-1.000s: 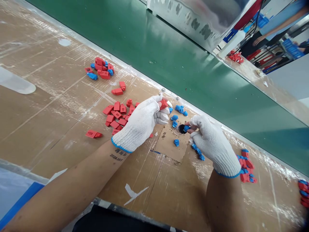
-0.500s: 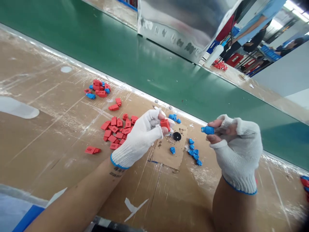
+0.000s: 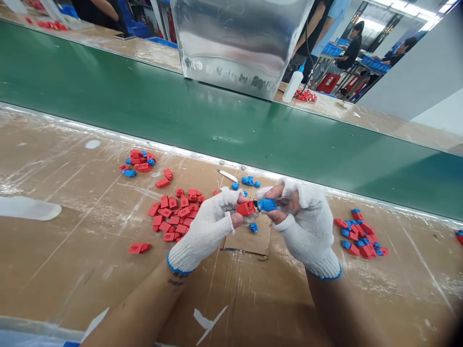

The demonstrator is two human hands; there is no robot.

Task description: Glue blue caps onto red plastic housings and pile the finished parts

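Observation:
Both my hands wear white gloves with bare fingertips. My left hand (image 3: 210, 221) pinches a red plastic block (image 3: 246, 208) with its open end turned right. Facing it, my right hand (image 3: 304, 221) grips a blue plastic piece (image 3: 266, 205) between thumb and fingers. The two parts are brought close together; a small dark bit shows between them, and I cannot tell whether they touch. Under the hands lies a cardboard piece (image 3: 246, 241) with a loose blue piece (image 3: 253, 227) on it. Beside my left hand is a pile of red blocks (image 3: 173, 217).
Joined red-and-blue pieces (image 3: 361, 236) lie right of my right hand; another mixed group (image 3: 139, 161) is at the far left. A green conveyor belt (image 3: 144, 106) crosses behind the table. Beyond it stand a metal box (image 3: 235, 43) and a white bottle (image 3: 292, 86). People work in the background.
My right hand has moved left with the blue piece, up to the red block in my left hand. The view has turned, uncovering the red-and-blue group at right.

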